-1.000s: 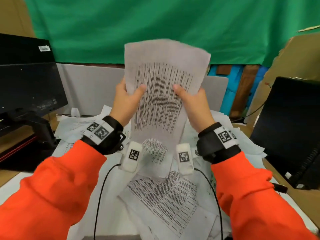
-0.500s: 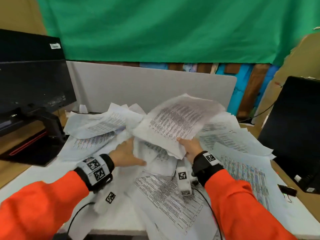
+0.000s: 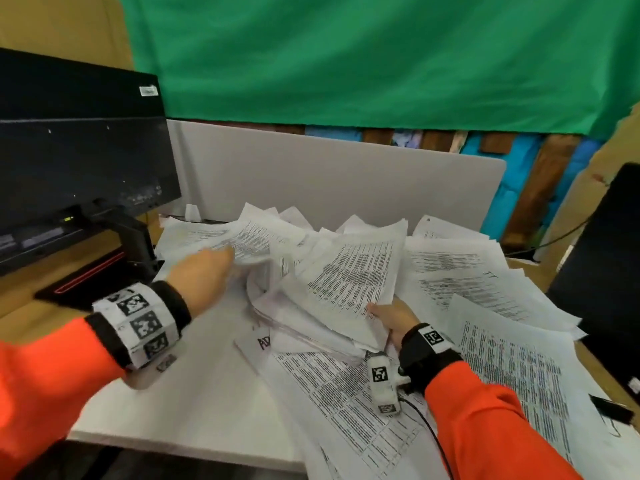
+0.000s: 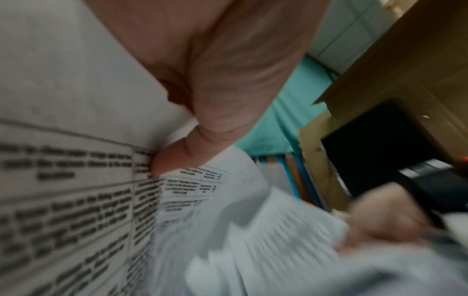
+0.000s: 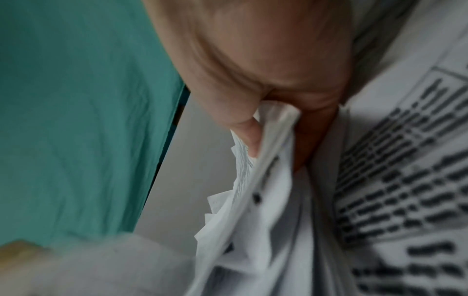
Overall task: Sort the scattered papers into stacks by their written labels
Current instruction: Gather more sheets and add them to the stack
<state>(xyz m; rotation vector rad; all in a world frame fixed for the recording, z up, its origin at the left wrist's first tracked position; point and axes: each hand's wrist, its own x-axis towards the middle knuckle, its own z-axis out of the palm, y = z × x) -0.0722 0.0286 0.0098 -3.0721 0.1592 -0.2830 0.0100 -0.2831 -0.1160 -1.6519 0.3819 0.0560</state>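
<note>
The right hand [image 3: 393, 318], low at about five o'clock of the paper heap [image 3: 485, 296], pinches a bundle of sheets [image 3: 349, 271] by its near corner, thumb on top, the bundle fanning toward twelve o'clock. The left hand [image 3: 201, 275] reaches in from eight o'clock, palm down; its thumb [image 4: 174, 160] presses a printed sheet [image 3: 221, 237] at the heap's ten o'clock edge, gripping it. The heap covers the white table [image 3: 194, 403].

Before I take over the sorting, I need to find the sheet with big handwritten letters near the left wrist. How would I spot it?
Start at the white desk, then the paper pile across it. At the pile's near left edge, just right of the left hand wristband, lies the labelled sheet. Unlike its neighbours' fine print, it shows bold black marker letters, partly covered.
</note>
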